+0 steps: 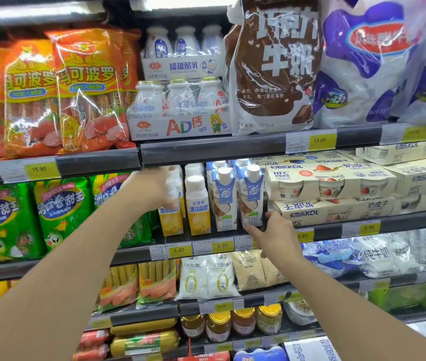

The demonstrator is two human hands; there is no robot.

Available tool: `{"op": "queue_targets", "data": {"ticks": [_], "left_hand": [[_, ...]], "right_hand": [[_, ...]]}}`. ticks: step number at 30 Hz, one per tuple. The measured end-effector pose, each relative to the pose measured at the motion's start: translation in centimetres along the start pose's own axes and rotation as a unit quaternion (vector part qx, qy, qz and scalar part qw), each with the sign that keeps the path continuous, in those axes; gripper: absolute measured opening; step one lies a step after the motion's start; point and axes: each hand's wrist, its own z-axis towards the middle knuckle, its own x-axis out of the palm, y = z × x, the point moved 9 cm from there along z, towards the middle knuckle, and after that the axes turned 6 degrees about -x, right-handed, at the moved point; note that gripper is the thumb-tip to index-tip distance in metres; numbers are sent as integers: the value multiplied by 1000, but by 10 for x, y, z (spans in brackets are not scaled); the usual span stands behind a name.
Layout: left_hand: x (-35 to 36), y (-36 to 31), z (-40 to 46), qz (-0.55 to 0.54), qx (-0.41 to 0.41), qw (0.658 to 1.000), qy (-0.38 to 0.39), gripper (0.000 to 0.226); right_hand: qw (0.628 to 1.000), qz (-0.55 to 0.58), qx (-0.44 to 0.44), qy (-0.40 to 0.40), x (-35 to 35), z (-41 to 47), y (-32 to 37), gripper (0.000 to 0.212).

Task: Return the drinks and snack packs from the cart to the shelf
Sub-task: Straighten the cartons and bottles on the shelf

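On the middle shelf stand yellow-and-white yogurt bottles and blue-and-white coconut drink cartons. My left hand is wrapped around the leftmost yellow yogurt bottle, which stands on the shelf. My right hand is at the base of the rightmost coconut carton; thumb and fingers touch its lower right corner. The cart is out of view.
Cream yogurt multipacks are stacked right of the cartons. Green corn-sausage packs hang at left, orange sausage packs above. A brown milk bag and bottle packs fill the upper shelf. Pouches and jars sit below.
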Motion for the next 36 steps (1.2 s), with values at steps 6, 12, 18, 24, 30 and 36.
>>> {"op": "queue_targets", "data": {"ticks": [6,12,18,24,30,36], "left_hand": [[23,10,3,-163,-32,984,70,86],[28,14,7,-207,-27,973,97,85],[32,16,8,-219,-22,972,80,83],[32,19,5,-228,-26,972,49,82],[27,39,-18,-203,-21,979,-24,106],[38,62,-47,-199,4,980,-1,95]], "right_hand": [[1000,10,6,19,-3,-2,0,46],[1000,2,6,26,-6,-3,3,43],[1000,-6,6,21,-6,-2,5,41],[999,-10,8,29,-5,-2,4,39],[999,-25,13,24,-8,-4,7,42],[1000,-26,12,7,-8,-20,18,56]]}}
